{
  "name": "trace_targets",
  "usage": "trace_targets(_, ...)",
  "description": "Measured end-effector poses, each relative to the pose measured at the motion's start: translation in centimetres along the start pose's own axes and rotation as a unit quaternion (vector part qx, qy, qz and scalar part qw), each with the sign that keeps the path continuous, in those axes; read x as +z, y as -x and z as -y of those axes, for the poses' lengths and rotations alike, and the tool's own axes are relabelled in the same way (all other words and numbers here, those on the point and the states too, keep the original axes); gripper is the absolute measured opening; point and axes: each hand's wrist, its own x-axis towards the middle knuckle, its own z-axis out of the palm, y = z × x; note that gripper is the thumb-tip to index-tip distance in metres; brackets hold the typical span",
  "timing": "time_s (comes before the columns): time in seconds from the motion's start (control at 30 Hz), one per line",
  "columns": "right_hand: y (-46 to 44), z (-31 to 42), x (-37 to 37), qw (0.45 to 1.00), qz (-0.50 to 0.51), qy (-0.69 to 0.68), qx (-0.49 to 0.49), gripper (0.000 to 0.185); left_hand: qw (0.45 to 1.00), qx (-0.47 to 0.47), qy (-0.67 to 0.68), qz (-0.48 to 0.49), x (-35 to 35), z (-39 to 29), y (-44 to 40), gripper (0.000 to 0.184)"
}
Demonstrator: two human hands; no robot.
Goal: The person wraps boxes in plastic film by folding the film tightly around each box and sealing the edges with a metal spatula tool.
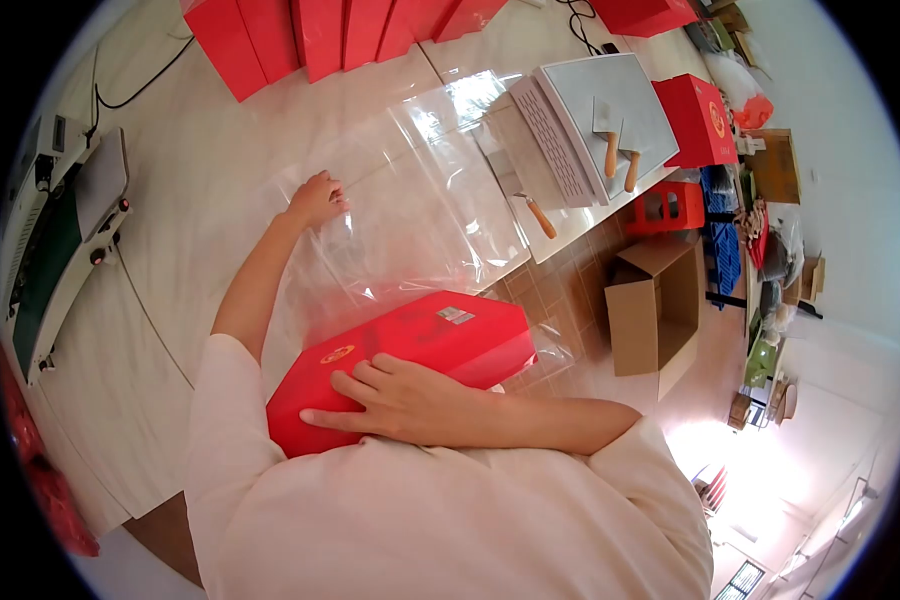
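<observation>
At the table's (170,150) near edge: box (450,345) under right hand (400,400), left hand (318,200) out at film (430,230).
Right hand lies open, fingers spread on the box, probably steadying it close by the shirt (420,520); left fingers curl at the film, though whether they pinch it cannot be told at this angle. Film spreads beyond the box, presumably for room; two trowels (611,155) rest off to the right, likely out of the way.

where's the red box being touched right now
In the head view, the red box is just below centre, under the right hand and in front of the pale shirt, with the open carton off to its right.
</observation>
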Motion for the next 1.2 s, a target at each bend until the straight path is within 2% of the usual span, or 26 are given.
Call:
trace_targets(0.03, -0.1, -0.1, -0.2, 1.000, 0.015, 0.013, -0.004, 0.057, 1.000, -0.001, 0.000, 0.001, -0.1, -0.1, 0.2, 0.034)
trace_targets(0.1, -0.3, -0.5, -0.4, 0.999, 0.030, 0.025, -0.015, 0.058, 0.988, 0.047, 0.138, -0.041, -1.1, -0.4, 1.1, 0.027)
trace_targets(0.13, -0.4, -0.8, -0.4, 0.999, 0.038, 0.011, -0.016, 0.059, 0.989, 0.040, 0.137, -0.044, -2.5, -1.6, 2.0, 0.027)
trace_targets(0.23, -1.1, -1.6, -1.1, 0.998, 0.058, -0.017, -0.020, 0.064, 0.993, 0.037, 0.081, -0.076, -7.3, -6.9, 6.4, 0.016)
trace_targets(0.3, -1.7, -2.2, -1.3, 0.997, 0.067, -0.027, -0.028, 0.067, 0.984, 0.111, 0.044, -0.135, -9.5, -9.0, 9.0, 0.008)
trace_targets(0.33, -1.9, -2.5, -1.3, 0.997, 0.059, -0.040, -0.021, 0.070, 0.984, 0.097, 0.039, -0.143, -10.2, -9.8, 10.4, 0.008)
trace_targets(0.4, -2.1, -3.0, -1.3, 0.998, 0.044, -0.049, -0.023, 0.076, 0.953, 0.192, -0.015, -0.234, -11.2, -11.4, 12.7, 0.006)
trace_targets(0.43, -2.1, -3.0, -1.7, 0.997, 0.046, -0.049, -0.034, 0.076, 0.953, 0.183, -0.019, -0.240, -11.5, -12.2, 13.8, 0.006)
trace_targets(0.53, -2.2, -3.0, -2.6, 0.995, 0.080, -0.001, -0.054, 0.080, 0.930, 0.242, -0.113, -0.254, -12.5, -14.9, 16.8, 0.009)
trace_targets(0.6, -2.3, -3.3, -2.6, 0.996, 0.028, 0.020, -0.082, 0.085, 0.915, 0.248, -0.144, -0.283, -13.5, -16.5, 17.9, 0.011)
trace_targets(0.67, -2.7, -3.3, -3.2, 0.994, 0.029, 0.028, -0.098, 0.086, 0.898, 0.253, -0.178, -0.312, -14.6, -17.5, 19.1, 0.013)
trace_targets(0.73, -3.1, -3.4, -3.7, 0.992, 0.030, 0.039, -0.114, 0.087, 0.893, 0.258, -0.219, -0.298, -15.6, -18.2, 19.9, 0.015)
trace_targets(0.83, -3.6, -3.7, -4.4, 0.988, 0.018, 0.072, -0.132, 0.088, 0.884, 0.228, -0.286, -0.292, -16.8, -19.1, 21.6, 0.017)
trace_targets(0.97, -4.2, -4.6, -4.4, 0.990, 0.013, 0.069, -0.124, 0.085, 0.877, 0.196, -0.286, -0.333, -16.0, -20.6, 23.2, 0.017)
trace_targets(1.03, -4.6, -6.2, -3.2, 0.990, 0.018, 0.069, -0.121, 0.081, 0.896, 0.122, -0.249, -0.348, -14.4, -21.0, 23.3, 0.016)
trace_targets(1.1, -4.9, -7.8, -2.1, 0.982, -0.040, 0.051, -0.179, 0.067, 0.902, 0.082, -0.224, -0.361, -12.4, -21.5, 23.0, 0.014)
trace_targets(1.13, -4.9, -8.1, -2.0, 0.981, -0.039, 0.045, -0.186, 0.067, 0.898, 0.034, -0.184, -0.398, -11.6, -21.9, 22.9, 0.010)
trace_targets(1.2, -4.6, -8.2, -2.0, 0.986, -0.030, 0.019, -0.164, 0.055, 0.869, -0.034, -0.137, -0.475, -10.8, -23.1, 22.7, 0.002)
